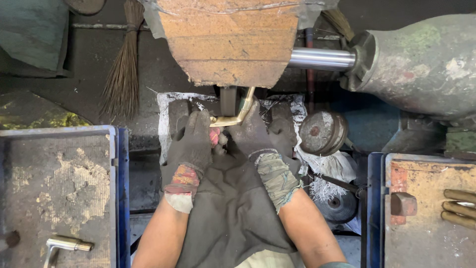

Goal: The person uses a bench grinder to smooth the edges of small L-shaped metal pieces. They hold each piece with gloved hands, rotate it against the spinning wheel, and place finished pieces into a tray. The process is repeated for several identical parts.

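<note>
Both my hands wear dark, worn work gloves and grip one bent brass piece (237, 116), an L-shaped fitting. My left hand (194, 141) holds its near left end. My right hand (253, 133) holds it at the bend. The upright leg of the brass piece rises against the underside of a large brown buffing wheel (230, 42) at top centre. A dark cloth (230, 203) lies over my lap under both forearms.
The wheel sits on a steel shaft (321, 58) running into a big grey-green motor housing (421, 62) at right. A blue tray (57, 191) at left holds a polished metal fitting (67, 244). A tray (426, 213) at right holds brass rods (458, 208). A spare disc (322, 132) and a broom (123, 64) lie nearby.
</note>
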